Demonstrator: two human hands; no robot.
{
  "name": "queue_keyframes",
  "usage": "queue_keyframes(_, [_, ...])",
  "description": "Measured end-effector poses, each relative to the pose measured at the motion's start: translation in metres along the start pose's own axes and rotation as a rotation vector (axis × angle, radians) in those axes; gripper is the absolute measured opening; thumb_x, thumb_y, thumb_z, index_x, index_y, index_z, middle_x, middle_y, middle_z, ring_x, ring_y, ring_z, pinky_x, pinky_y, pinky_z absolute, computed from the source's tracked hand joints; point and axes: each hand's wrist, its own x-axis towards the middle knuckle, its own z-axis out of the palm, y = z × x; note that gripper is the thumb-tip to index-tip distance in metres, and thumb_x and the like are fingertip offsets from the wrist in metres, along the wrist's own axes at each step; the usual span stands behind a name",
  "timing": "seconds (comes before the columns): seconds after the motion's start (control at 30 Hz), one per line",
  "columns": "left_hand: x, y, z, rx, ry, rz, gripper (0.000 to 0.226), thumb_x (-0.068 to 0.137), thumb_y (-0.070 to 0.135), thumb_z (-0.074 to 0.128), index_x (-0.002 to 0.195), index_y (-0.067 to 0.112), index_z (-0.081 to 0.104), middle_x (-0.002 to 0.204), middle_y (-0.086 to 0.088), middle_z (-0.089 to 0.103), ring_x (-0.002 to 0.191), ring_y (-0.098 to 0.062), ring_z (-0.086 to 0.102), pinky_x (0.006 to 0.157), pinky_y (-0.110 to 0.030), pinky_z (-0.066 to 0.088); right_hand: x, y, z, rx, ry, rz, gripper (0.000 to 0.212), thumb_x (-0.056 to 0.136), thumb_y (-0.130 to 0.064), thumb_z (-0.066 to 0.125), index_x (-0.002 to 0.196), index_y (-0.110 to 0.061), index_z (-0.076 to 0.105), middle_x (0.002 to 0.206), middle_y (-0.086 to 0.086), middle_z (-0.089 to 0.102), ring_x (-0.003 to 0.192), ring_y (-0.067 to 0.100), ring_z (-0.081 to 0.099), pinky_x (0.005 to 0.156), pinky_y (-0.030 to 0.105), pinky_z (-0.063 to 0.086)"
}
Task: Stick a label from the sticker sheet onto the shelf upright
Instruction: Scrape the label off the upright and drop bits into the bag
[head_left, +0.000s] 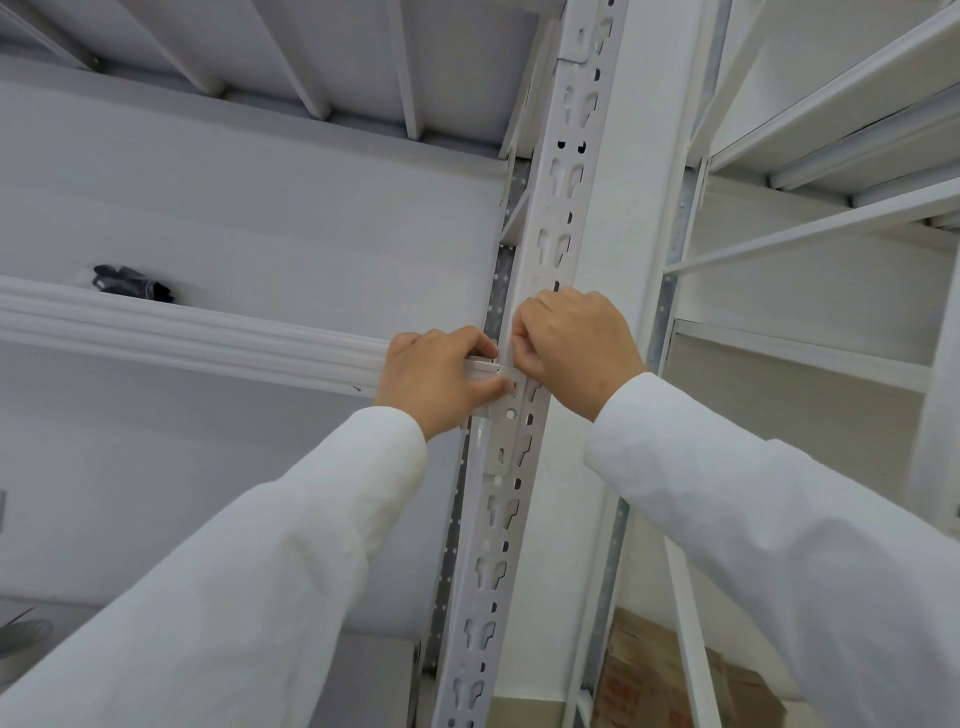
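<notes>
White perforated steel upright (550, 218), hands

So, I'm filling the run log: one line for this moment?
stage: pressing label | left hand: on beam end | right hand: fingers at shelf upright | label: hidden

Shelf upright (540, 260): white slotted metal post, running from bottom centre to top.
Left hand (434, 382): on the end of the shelf beam (182, 332) where it meets the upright; fingers curled.
Right hand (574, 345): against the upright's face, fingertips pinched together.
Label: too small and hidden to tell.
Sleeves (249, 561): white, both arms.
Dark object (132, 283): on the left shelf, near its front edge.
</notes>
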Motion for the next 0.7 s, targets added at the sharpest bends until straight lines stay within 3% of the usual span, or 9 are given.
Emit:
queue_keyframes(0.27, [0.001,-0.003,0.002,0.003,0.01,0.0,0.033,0.077,0.055,0.06,0.102,0.033,0.058,0.105,0.009,0.066,0.105,-0.017,0.053,0.096,-0.027,0.024,-0.019,0.013,0.002,0.257,0.045,0.05,0.022,0.083,-0.025,0.041,0.077,-0.012,0.059,0.065,0.001,0.055,0.06,0.022,0.049,0.059,0.028,0.032])
queue_keyframes(0.5, [0.0,-0.002,0.001,-0.007,0.018,0.015,0.034,0.078,0.052,0.061,0.104,0.031,0.059,0.105,0.009,0.065,0.105,-0.014,0.053,0.095,-0.025,0.023,-0.018,0.011,0.007,0.253,0.038,0.095,0.011,0.082,-0.023,0.058,0.08,-0.014,0.065,0.071,0.002,0.061,0.066,0.024,0.054,0.059,0.032,0.042])
queue_keyframes(0.7, [0.0,-0.001,0.001,0.002,0.014,0.022,0.035,0.078,0.054,0.06,0.105,0.03,0.058,0.106,0.01,0.065,0.105,-0.014,0.052,0.095,-0.026,0.023,-0.014,0.007,0.008,0.168,0.111,0.042,0.009,0.08,-0.017,0.061,0.072,-0.016,0.066,0.065,0.0,0.061,0.061,0.023,0.053,0.052,0.028,0.039])
